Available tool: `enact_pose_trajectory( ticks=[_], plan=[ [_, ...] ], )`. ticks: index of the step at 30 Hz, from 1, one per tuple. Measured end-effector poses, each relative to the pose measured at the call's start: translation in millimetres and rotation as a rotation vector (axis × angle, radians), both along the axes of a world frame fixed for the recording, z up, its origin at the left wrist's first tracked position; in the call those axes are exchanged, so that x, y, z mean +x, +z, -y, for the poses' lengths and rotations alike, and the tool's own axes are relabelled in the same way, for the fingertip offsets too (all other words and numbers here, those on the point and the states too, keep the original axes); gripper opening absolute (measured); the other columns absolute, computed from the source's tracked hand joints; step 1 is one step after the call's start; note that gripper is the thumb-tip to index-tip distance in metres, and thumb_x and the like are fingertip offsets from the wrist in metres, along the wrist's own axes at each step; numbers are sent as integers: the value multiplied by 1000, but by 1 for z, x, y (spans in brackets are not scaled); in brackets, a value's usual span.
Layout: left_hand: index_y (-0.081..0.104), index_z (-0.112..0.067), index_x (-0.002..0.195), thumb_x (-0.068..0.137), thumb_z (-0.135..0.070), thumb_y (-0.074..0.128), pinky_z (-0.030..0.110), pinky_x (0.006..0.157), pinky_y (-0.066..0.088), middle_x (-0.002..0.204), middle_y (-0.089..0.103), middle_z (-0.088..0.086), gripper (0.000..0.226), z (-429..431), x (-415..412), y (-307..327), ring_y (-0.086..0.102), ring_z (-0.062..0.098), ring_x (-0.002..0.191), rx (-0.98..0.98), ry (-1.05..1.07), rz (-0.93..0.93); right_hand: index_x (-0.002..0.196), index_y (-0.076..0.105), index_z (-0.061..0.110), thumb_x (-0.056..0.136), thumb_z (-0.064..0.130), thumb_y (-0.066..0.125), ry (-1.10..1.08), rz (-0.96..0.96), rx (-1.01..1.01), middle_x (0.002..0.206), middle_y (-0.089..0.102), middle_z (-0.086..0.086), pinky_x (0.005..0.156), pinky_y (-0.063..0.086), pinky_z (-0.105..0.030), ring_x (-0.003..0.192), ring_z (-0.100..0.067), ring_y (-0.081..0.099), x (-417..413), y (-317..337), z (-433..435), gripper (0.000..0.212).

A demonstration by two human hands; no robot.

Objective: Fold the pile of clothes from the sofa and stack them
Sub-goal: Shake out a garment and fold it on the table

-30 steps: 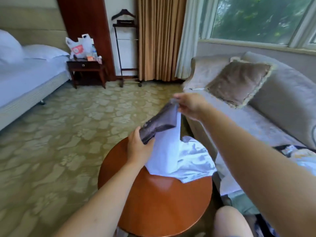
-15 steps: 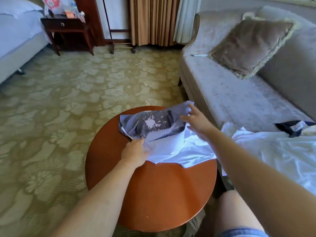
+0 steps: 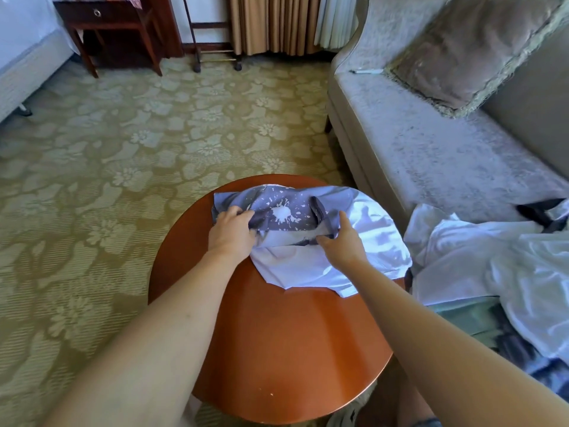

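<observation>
A grey garment with a white splatter print [image 3: 281,212] lies on the far half of a round wooden table [image 3: 277,349], on top of a white garment [image 3: 326,260]. My left hand [image 3: 229,235] grips the grey garment's left end. My right hand [image 3: 341,243] pinches its right end. A loose pile of white and other clothes [image 3: 498,272] lies on the grey sofa [image 3: 431,155] at the right.
A brown cushion [image 3: 462,53] leans on the sofa back, with a pen [image 3: 366,71] next to it. A dark bedside table [image 3: 110,29] and a bed [image 3: 24,57] stand at the far left. Patterned carpet [image 3: 123,155] surrounds the table.
The grey garment came down from the air onto the white garment on the table. Both hands moved with it and now hold its two ends.
</observation>
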State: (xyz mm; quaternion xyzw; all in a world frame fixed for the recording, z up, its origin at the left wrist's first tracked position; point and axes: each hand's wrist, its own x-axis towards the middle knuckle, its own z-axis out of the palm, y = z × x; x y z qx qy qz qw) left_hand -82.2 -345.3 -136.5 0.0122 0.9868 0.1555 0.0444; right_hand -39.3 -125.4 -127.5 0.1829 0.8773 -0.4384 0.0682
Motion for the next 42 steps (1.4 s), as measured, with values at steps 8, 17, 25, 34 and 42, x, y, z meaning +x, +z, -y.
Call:
enact_pose_trajectory(
  ticks=[8,17,25,34,42],
  plan=[
    [60,-11,108,96,-13,40,37,71,43,95,63,10,23,13,-7,32,56,33,92,274,112,-104,154,10,18,91,21,61,-39,-30,19,147,32,-15,96,39,-37,123,-35,48,8,1,12,80],
    [66,-10,110,94,-4,57,13,60,44,90,67,1,20,-11,37,148,60,3,72,625,-141,241,147,35,20,86,36,67,181,-418,257,152,30,-11,109,29,-39,134,-30,33,53,54,48,70],
    [66,-19,97,98,-12,49,22,61,36,75,61,-8,19,-23,86,191,49,5,66,544,-234,-17,61,48,15,91,14,53,117,-554,247,57,51,-5,56,44,-38,60,-31,50,86,105,27,31],
    [46,-17,63,97,-15,48,36,65,40,71,53,9,33,2,90,172,53,30,75,214,-64,-212,64,46,15,87,10,50,-90,-105,71,69,54,-4,65,39,-31,75,-29,50,114,57,-20,24],
    [52,-13,129,96,1,50,37,92,48,124,58,9,35,34,96,124,56,24,113,509,213,589,102,68,12,89,22,63,-100,28,16,103,68,-13,86,48,-34,105,-33,63,109,12,-42,17]
  ],
)
